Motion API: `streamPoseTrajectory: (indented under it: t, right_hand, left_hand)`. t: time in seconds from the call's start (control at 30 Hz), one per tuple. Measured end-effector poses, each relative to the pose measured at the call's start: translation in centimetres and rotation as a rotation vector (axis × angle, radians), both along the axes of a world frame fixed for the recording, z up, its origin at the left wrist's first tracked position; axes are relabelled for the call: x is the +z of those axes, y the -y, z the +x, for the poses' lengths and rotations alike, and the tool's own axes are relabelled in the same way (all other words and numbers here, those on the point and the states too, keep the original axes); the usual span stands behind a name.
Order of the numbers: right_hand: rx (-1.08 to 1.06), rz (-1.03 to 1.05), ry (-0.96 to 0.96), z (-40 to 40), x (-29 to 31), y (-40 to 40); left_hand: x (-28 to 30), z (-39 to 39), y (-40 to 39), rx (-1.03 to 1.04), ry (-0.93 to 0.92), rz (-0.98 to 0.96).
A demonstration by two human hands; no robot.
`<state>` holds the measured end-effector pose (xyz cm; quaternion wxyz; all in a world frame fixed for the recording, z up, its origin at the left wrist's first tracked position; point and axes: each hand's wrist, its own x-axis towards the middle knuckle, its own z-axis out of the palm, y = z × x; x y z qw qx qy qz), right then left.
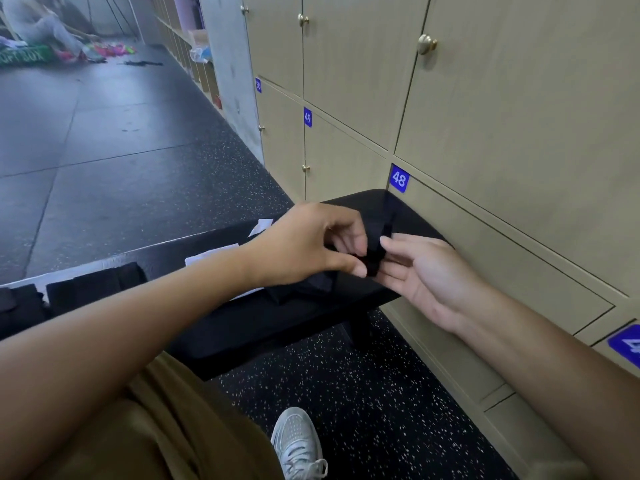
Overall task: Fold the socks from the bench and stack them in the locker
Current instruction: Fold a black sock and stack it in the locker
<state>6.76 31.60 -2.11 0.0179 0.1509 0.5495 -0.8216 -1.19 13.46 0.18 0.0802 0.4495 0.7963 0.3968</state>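
A black sock (375,252) hangs above the black bench (294,323), near its right end by the lockers. My left hand (311,244) pinches the sock between thumb and fingers. My right hand (426,271) lies palm up beside it, fingers straight, fingertips touching the sock. More dark fabric (304,287) lies on the bench under my hands. White socks (214,258) and folded black socks (93,282) lie further left on the bench. The locker doors, including number 48 (399,179), are all closed.
A wall of beige lockers (519,133) runs along the right, close behind the bench end. My foot in a white sneaker (298,441) stands on the speckled black floor. A person sits among coloured items (45,29) at the far left.
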Motion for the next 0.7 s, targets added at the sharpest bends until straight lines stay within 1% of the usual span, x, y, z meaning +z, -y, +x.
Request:
streamPoseTrajectory:
  t: [0.03,0.07,0.13,0.17,0.23,0.3,0.4,0.47,0.6,0.7]
  right_hand:
    - [-0.023,0.047,0.003,0.0,-0.1,-0.2]
    - [-0.046,0.088,0.011,0.0,-0.2,-0.5]
    - [-0.083,0.149,0.035,0.0,-0.5,-1.1]
    - [-0.094,0.175,0.043,0.1,-0.5,-1.3]
    - [-0.101,0.226,0.047,0.4,-0.7,-1.6]
    - [-0.103,0.228,0.051,0.6,-0.8,-1.8]
    - [-0.092,0.151,0.074,0.9,-0.9,-2.3]
    - [-0.088,0.121,0.081,1.2,-1.0,-2.7]
    - [-0.1,0.111,0.085,1.7,-0.9,-3.3]
    - [-0.116,0.109,0.105,2.0,-1.0,-3.5]
  left_hand:
    - [-0.3,-0.3,-0.1,0.018,0.018,0.025]
    - [-0.8,-0.8,-0.1,0.057,-0.003,0.042]
    - [-1.8,-2.5,0.1,0.151,-0.136,0.014]
    - [-2.3,-3.5,0.3,0.182,-0.212,-0.032]
    - [-3.4,-5.7,1.0,0.212,-0.328,-0.185]
    - [-4.3,-7.6,1.6,0.219,-0.368,-0.371]
    - [-5.6,-9.0,2.1,0.183,-0.343,-0.617]
    - [-6.2,-9.0,2.1,0.159,-0.328,-0.701]
    - [-6.2,-8.5,1.3,0.171,-0.388,-0.764]
    - [-6.0,-8.2,0.9,0.191,-0.427,-0.719]
